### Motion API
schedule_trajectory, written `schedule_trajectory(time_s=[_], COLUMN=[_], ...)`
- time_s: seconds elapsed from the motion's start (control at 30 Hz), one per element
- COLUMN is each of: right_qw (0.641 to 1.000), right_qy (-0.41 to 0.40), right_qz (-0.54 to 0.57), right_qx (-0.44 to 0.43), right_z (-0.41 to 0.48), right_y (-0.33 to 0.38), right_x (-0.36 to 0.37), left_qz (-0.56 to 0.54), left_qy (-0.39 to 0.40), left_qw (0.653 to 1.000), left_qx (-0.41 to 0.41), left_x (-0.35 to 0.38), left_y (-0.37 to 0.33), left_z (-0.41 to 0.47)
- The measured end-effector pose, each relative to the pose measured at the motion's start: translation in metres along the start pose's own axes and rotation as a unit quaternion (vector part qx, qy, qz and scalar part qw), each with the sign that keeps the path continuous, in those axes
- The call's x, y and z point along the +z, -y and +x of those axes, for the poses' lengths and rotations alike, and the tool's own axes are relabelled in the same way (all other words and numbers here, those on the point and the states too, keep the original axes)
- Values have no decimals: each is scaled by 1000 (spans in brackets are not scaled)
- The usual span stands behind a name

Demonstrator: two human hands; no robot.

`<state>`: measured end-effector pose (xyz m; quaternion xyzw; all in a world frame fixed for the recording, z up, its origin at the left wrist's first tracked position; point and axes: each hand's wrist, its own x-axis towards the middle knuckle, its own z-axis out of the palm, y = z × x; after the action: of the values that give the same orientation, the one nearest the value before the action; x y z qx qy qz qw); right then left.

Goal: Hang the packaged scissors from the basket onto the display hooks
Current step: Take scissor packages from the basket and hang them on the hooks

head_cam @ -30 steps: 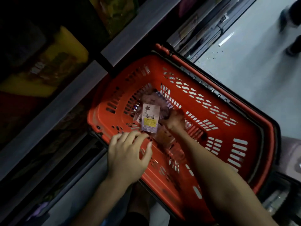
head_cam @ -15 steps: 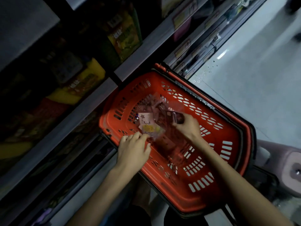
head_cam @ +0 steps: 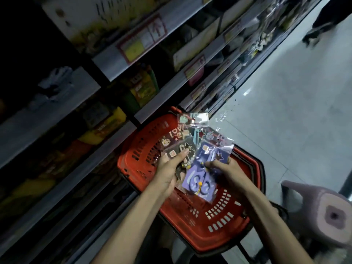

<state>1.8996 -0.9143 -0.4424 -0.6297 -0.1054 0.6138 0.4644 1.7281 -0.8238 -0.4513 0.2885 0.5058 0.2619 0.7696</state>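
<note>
Hands and stock above the red basket, head view. The packaged scissors are held as a fanned bundle directly over the basket's far half, clear of its floor. The left hand pinches a dark-carded pack, its thumb laid flat across the card face and its other fingers hidden behind. The right hand grips the purple-carded pack, its fingers curled onto the card from the right edge. The step in hand appears to be sorting the bundle before hanging. It is best done by separating one pack at a time, turning its punched header upward and keeping the slippery clear sleeves from sliding back into the basket. No display hook can be identified; the shelving to the left of the basket is dark and blurred. Counts: one basket; two hands, both holding packs; at least four packs, though overlap prevents an exact total. None can be made out on the basket floor. One purple stool stands just right of the basket.
</note>
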Motion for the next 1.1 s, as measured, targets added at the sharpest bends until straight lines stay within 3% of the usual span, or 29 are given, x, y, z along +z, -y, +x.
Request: schedule_trajectory(time_s=[0.37, 0.57, 0.7, 0.9, 1.1], right_qw=[996, 992, 977, 935, 832], right_qy=[-38, -116, -165, -254, -393], right_qz=[-43, 40, 116, 207, 314], right_qx=[-70, -42, -66, -136, -234], right_z=[-72, -119, -164, -236, -318], right_y=[18, 16, 16, 11, -10], right_x=[-20, -26, -26, -11, 13], left_qz=[49, 4, 47, 173, 289], left_qy=[-58, 76, 128, 279, 362], left_qw=[997, 992, 987, 944, 886], left_qx=[-7, -96, -83, -35, -34], left_x=[49, 70, 88, 132, 166], left_y=[-14, -19, -24, -33, -26], left_z=[-56, -74, -85, -134, -212])
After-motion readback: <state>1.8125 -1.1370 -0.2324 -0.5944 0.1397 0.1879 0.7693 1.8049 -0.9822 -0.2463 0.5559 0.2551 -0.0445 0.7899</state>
